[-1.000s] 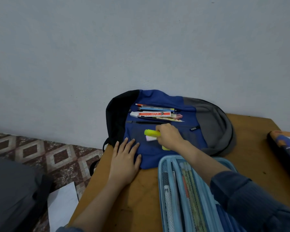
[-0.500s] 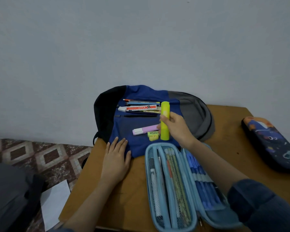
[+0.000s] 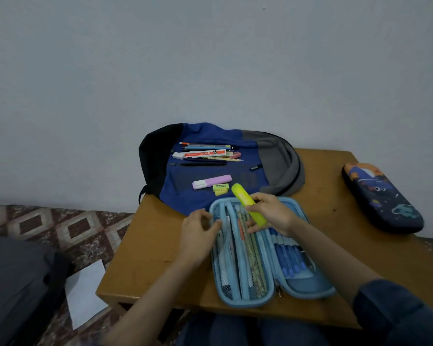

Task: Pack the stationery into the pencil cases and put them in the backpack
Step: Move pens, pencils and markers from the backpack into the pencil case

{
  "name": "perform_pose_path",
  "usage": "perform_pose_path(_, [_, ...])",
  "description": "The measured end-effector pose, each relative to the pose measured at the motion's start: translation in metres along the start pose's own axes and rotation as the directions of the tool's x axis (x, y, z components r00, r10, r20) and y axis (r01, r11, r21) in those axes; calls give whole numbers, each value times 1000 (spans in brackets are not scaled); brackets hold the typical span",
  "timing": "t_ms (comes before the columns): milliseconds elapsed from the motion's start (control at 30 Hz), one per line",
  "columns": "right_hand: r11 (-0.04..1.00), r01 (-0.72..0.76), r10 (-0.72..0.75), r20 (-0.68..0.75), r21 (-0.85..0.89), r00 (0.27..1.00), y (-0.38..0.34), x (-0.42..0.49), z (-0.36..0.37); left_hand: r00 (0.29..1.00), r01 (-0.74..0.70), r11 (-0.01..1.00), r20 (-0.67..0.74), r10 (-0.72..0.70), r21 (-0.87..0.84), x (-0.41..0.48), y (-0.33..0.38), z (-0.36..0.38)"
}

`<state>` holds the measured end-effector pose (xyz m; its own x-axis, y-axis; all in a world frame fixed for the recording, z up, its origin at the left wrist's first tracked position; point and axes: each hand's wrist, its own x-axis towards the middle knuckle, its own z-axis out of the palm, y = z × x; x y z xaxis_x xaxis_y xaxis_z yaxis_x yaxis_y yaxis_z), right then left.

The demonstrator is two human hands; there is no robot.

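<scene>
An open light-blue pencil case (image 3: 308, 290) lies on the wooden table (image 3: 150, 258), with pencils and pens in its sleeves. My right hand (image 3: 273, 213) holds a yellow highlighter (image 3: 243, 201) slanted over the case's upper part. My left hand (image 3: 198, 233) touches the case's left rim with curled fingers. Behind the case a blue, black and grey backpack (image 3: 278, 156) lies flat. On it rest a pink highlighter (image 3: 211, 181), a small yellow-green eraser (image 3: 221, 189) and a row of pens, pencils and a red-white box (image 3: 205, 154).
A dark pencil case with cartoon print (image 3: 381, 197) lies shut at the table's right side. A white sheet of paper (image 3: 84, 293) lies on the patterned floor at the left, beside a dark bag (image 3: 15, 283). A grey wall stands right behind the table.
My right hand has carried the yellow highlighter from the backpack down over the open case. My left hand has left the backpack's edge and come to the case's left rim.
</scene>
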<state>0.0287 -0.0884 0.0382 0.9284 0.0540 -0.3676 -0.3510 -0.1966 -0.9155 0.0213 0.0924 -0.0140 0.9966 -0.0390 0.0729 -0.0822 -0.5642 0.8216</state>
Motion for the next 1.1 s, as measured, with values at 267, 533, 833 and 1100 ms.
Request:
perform_pose_path(267, [972, 211, -223, -136, -102, 965, 0, -20, -15, 987, -97, 937, 153, 47, 337, -16, 9, 6])
perform_pose_path(533, [961, 242, -258, -112, -135, 960, 4, -25, -8, 990, -54, 985, 137, 31, 163, -15, 7, -3])
perform_pose_path(833, [912, 169, -131, 127, -374, 983, 15, -14, 25, 990, -64, 993, 130, 51, 101, -14, 1, -4])
perform_pose_path(1100, [592, 254, -178, 184, -765, 967, 8, -24, 32, 965, -161, 979, 228, 131, 121, -15, -1, -10])
